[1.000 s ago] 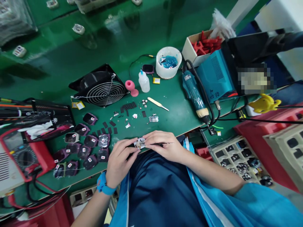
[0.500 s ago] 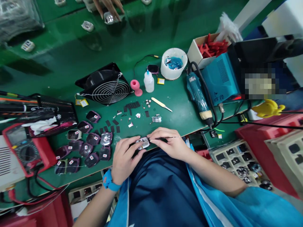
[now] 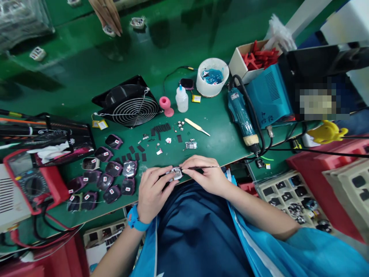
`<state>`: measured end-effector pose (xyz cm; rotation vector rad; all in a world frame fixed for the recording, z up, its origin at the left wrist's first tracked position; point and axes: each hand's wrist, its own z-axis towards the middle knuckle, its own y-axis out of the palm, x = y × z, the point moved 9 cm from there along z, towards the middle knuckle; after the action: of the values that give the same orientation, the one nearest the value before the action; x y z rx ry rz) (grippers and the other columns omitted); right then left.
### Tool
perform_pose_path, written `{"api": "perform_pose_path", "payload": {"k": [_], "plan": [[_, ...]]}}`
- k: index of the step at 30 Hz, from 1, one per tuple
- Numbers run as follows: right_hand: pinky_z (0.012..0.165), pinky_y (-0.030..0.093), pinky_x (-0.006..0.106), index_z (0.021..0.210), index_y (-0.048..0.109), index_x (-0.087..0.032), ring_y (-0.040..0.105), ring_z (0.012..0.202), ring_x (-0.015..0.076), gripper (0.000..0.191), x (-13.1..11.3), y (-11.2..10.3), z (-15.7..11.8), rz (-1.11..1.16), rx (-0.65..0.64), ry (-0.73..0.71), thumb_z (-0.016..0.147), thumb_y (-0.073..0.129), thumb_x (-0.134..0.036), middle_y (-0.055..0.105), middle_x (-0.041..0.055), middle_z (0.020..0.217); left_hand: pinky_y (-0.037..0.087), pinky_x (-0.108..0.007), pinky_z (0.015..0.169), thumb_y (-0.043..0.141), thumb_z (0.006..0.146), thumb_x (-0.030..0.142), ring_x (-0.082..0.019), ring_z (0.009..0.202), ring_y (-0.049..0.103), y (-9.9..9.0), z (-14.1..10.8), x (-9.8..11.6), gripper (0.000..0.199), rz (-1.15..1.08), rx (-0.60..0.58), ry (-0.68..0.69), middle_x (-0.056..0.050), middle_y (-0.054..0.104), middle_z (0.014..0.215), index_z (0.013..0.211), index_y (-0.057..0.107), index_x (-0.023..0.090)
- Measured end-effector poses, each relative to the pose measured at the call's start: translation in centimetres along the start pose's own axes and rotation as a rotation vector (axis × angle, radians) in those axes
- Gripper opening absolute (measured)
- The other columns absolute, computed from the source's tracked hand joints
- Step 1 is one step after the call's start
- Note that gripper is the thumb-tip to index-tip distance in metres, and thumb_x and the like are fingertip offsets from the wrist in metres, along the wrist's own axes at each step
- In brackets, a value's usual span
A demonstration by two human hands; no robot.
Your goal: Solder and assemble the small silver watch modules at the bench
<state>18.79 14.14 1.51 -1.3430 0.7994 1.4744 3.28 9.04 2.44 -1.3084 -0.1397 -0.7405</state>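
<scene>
At the table's front edge, my left hand [image 3: 155,189] is closed on a small pale watch case [image 3: 176,174], its inside facing up. My right hand [image 3: 206,176] pinches a thin dark tool that looks like tweezers [image 3: 201,167]. The tool's tip end is at the case's upper rim, and my fingers hide the exact contact. Just beyond my hands lie a small circuit board [image 3: 190,145] and several black pads [image 3: 163,129]. Several purple-rimmed watch cases [image 3: 112,195] with labels lie left of my left hand.
A black fan [image 3: 127,102], a pink stand [image 3: 166,106], a plastic bottle [image 3: 182,99] and a white tub [image 3: 211,90] stand farther back. A pale-handled pick [image 3: 197,127] lies in the middle. An electric screwdriver [image 3: 242,115] hangs at right, a multimeter [image 3: 34,184] sits left. A co-worker's hand [image 3: 106,15] is across the table.
The co-worker's hand across the table has moved left, from one small case to another. My hands keep nearly the same place, with the watch case slightly shifted.
</scene>
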Motion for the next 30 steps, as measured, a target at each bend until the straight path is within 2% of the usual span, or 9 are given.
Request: {"api": "perform_pose_path", "payload": {"k": [8, 13, 22, 30], "plan": [[0.083, 0.062, 0.033, 0.093, 0.075, -0.02, 0.076, 0.087, 0.0192, 0.013, 0.2, -0.3, -0.2, -0.028, 0.046, 0.023, 0.099, 0.064, -0.018, 0.08, 0.0065, 0.092, 0.055, -0.04, 0.087, 0.074, 0.093, 0.023, -0.022, 0.098, 0.065, 0.0, 0.0, -0.1, 0.017, -0.012, 0.002, 0.002, -0.005, 0.076, 0.112, 0.11, 0.071, 0.026], [0.082, 0.061, 0.032, 0.093, 0.075, -0.018, 0.076, 0.086, 0.0192, 0.008, 0.3, -0.4, -0.1, -0.005, 0.049, 0.016, 0.096, 0.068, -0.017, 0.079, 0.0077, 0.092, 0.055, -0.039, 0.088, 0.075, 0.091, 0.019, -0.022, 0.099, 0.064, 0.0, 0.0, 0.0, 0.02, -0.024, 0.002, 0.011, -0.006, 0.075, 0.114, 0.11, 0.07, 0.024], [0.08, 0.061, 0.031, 0.091, 0.076, -0.019, 0.075, 0.085, 0.0182, 0.014, 0.1, 0.4, 0.2, -0.001, 0.011, 0.005, 0.099, 0.065, -0.023, 0.079, 0.0063, 0.09, 0.054, -0.038, 0.088, 0.074, 0.092, 0.018, -0.022, 0.1, 0.063, -0.3, 0.2, 0.1, 0.02, -0.025, 0.007, 0.02, -0.005, 0.074, 0.114, 0.111, 0.07, 0.024], [0.073, 0.06, 0.026, 0.086, 0.076, -0.018, 0.074, 0.076, 0.0164, 0.012, 1.4, 0.1, 0.1, 0.027, 0.108, 0.179, 0.094, 0.067, -0.021, 0.078, 0.0047, 0.083, 0.055, -0.038, 0.088, 0.07, 0.095, 0.019, -0.022, 0.101, 0.062, -0.4, 0.0, 0.1, 0.019, -0.013, 0.001, 0.032, -0.005, 0.073, 0.114, 0.113, 0.069, 0.025]]}}
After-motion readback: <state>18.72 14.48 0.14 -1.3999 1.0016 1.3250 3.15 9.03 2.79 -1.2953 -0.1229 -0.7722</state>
